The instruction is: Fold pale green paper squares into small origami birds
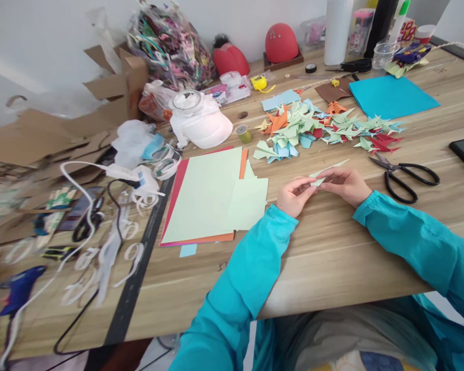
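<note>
While pinched from both sides, kept low over the worktop, seemingly for steadiness: pale green paper piece, left hand grip closed on its near corner, right hand grip closed beside it (fingertips nearly meeting), tip poking out beyond. Just right, within reach, black scissors. Left, flat paper sheets. Farther back, heaped folded pieces.
</note>
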Available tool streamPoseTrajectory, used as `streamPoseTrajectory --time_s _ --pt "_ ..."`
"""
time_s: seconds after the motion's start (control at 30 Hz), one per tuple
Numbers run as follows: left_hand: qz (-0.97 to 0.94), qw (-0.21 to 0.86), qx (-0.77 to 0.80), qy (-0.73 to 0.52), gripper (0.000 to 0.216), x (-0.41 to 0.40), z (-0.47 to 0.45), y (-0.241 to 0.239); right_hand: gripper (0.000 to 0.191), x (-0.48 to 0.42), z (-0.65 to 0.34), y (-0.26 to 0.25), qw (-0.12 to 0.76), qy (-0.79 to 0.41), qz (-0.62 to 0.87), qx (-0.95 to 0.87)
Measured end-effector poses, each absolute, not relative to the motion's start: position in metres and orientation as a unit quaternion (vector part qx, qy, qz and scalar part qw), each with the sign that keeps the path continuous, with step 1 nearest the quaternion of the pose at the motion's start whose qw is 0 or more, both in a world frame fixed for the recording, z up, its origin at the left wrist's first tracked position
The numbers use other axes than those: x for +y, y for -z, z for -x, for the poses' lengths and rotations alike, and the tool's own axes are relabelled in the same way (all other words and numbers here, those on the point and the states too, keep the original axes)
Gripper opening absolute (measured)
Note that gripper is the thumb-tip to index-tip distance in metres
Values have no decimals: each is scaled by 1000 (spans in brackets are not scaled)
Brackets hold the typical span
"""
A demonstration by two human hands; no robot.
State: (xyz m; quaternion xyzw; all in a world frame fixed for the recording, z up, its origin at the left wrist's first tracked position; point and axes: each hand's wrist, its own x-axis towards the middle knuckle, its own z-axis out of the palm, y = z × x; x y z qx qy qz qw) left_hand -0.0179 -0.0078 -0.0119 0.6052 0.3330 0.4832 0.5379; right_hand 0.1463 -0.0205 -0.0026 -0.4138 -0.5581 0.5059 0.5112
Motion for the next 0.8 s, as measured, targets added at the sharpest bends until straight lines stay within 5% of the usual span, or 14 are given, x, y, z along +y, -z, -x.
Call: streamPoseTrajectory --time_s 0.8 --pt "-599 523 361 -487 16 -5 17 15 28 -22 -146 5 481 -486 440 -582"
